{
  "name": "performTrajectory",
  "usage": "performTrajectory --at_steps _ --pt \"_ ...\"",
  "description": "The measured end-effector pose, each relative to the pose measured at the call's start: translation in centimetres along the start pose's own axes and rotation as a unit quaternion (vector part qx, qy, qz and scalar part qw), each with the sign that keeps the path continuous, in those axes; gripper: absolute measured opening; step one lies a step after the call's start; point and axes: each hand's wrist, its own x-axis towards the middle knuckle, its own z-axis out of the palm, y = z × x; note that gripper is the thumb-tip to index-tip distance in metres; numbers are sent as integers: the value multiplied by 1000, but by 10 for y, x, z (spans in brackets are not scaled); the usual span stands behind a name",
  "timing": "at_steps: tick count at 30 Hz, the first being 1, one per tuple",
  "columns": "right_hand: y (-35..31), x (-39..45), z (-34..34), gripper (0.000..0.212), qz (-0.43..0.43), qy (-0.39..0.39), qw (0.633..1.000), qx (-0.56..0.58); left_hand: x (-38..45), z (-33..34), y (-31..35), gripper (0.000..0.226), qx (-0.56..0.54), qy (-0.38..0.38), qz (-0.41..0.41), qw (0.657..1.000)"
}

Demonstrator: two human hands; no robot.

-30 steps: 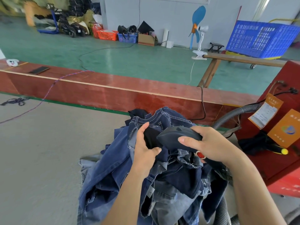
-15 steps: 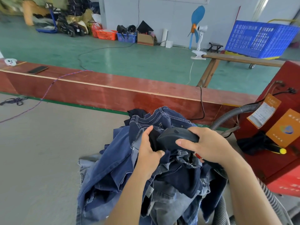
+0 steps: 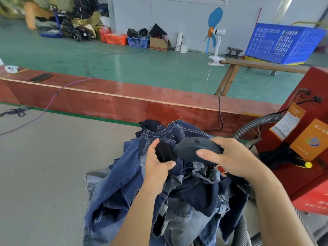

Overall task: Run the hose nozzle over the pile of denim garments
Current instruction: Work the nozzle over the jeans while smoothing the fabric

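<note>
A pile of blue denim garments (image 3: 124, 189) lies on the grey work surface in front of me. My right hand (image 3: 229, 158) grips a dark grey hose nozzle (image 3: 193, 148) and holds it against the top of the pile; a red button (image 3: 220, 168) shows under the palm. My left hand (image 3: 156, 166) grips a dark fold of denim just left of the nozzle's tip. The ribbed grey hose (image 3: 252, 124) runs from the red machine toward my right hand, and another stretch of it (image 3: 239, 233) shows at the bottom right.
A red machine (image 3: 312, 153) with orange tags stands close on the right. A long red wooden ledge (image 3: 124, 102) crosses behind the pile, with a phone (image 3: 41, 77) on it. Farther back are a clip fan (image 3: 215, 36), a blue crate (image 3: 282, 42) and floor clutter.
The nozzle and my right hand have shifted slightly up and left over the top of the pile. My left hand keeps its grip on the denim fold.
</note>
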Motion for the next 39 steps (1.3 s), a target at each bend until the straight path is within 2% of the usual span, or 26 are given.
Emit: performTrajectory --at_steps 3,5,8,10,13,17,20,25,28,32,34,36,39 --pt "-8 3 8 36 0 -8 998 -55 -4 4 -1 83 19 -31 5 999" --pt "-13 4 14 35 -7 18 997 -79 -5 7 -2 82 19 -41 8 999" --pt "-18 7 16 32 -24 77 996 -29 -5 7 -2 80 15 -27 11 999" --pt "-16 8 9 31 -23 88 996 22 -3 5 -1 81 3 -14 6 1000" --pt "-10 5 1 34 -3 36 998 50 0 1 -1 83 -17 -4 0 1000" --pt "-11 4 11 36 -1 -15 999 -37 -1 4 -3 81 -21 -41 4 999" --pt "-18 7 17 36 -5 23 998 -63 -2 7 -2 78 -33 -35 -3 999" --pt "-14 6 6 35 18 104 992 64 -1 4 3 78 -123 11 -42 991" --pt "-7 4 2 35 31 65 994 79 0 3 7 79 -169 25 -63 983" --pt "-9 5 14 41 40 6 999 -10 -4 5 10 76 -176 -6 -63 982" --pt "-13 7 17 41 50 43 997 -37 -7 8 12 70 -169 -5 -52 984" --pt "-14 7 14 40 63 119 990 -37 -6 7 17 58 -216 -9 -56 975" --pt "-10 5 5 40 75 194 977 44 -4 -7 26 60 -316 -108 -53 941"
